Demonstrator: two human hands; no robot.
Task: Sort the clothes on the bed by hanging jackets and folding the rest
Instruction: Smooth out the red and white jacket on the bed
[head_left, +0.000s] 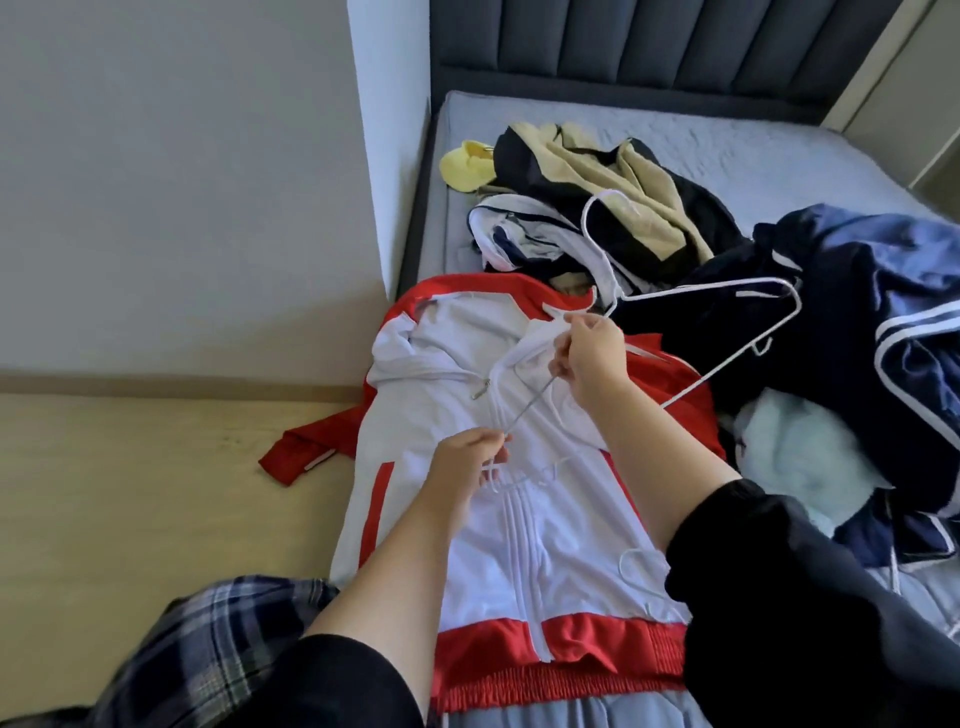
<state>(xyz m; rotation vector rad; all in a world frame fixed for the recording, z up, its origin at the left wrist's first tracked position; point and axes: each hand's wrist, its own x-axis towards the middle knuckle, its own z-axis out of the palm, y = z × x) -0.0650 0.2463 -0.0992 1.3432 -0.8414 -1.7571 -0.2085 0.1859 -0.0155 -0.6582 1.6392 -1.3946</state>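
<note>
The red and white jacket (524, 530) lies flat on the bed (727, 145) under both hands. The left hand (467, 462) pinches the corner of the hanger (706, 288), and the right hand (592, 353) grips it near the collar.

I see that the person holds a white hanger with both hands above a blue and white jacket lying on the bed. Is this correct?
Not quite. The jacket under the hanger is red and white, not blue and white, as the head view shows. The rest holds: the left hand and the right hand both hold the white hanger above it on the bed.
</note>
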